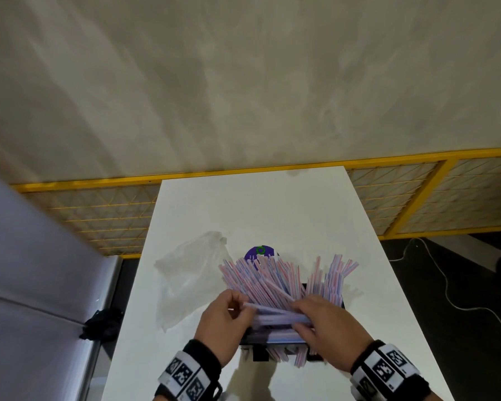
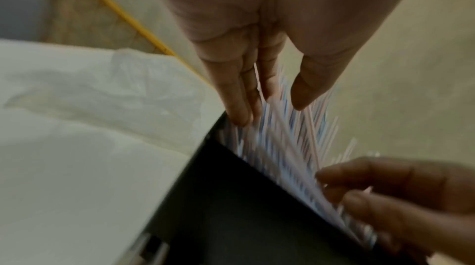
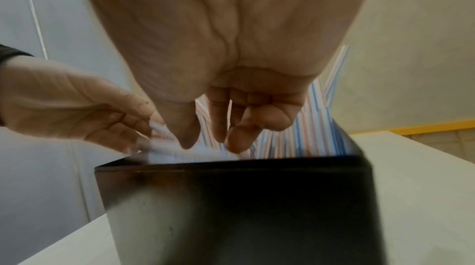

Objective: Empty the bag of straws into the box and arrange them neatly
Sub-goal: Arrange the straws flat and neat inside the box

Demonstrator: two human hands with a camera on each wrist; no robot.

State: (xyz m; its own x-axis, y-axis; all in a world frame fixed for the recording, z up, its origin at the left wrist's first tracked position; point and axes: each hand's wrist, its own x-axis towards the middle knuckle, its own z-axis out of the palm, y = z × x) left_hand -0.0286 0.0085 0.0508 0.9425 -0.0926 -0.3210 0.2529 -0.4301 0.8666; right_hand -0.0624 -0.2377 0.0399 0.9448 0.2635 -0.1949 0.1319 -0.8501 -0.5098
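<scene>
My left hand (image 1: 224, 321) pinches the near end of a few straws (image 1: 275, 280) lying crosswise over the black box (image 3: 231, 198), at lower centre of the head view. My right hand (image 1: 327, 328), fingers curled, grips the same few (wrist views blurred). The empty bag (image 1: 190, 280) lies left of the box.

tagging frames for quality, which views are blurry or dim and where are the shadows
Head view: sharpest of the three, wide-angle bend in the yellow railing, hand shadows on the white table near its front edge. Left wrist view: dim and motion-smeared, straws streaked, left hand soft. Right wrist view: right hand and black box blurred, box front showing a pale glare patch.
</scene>
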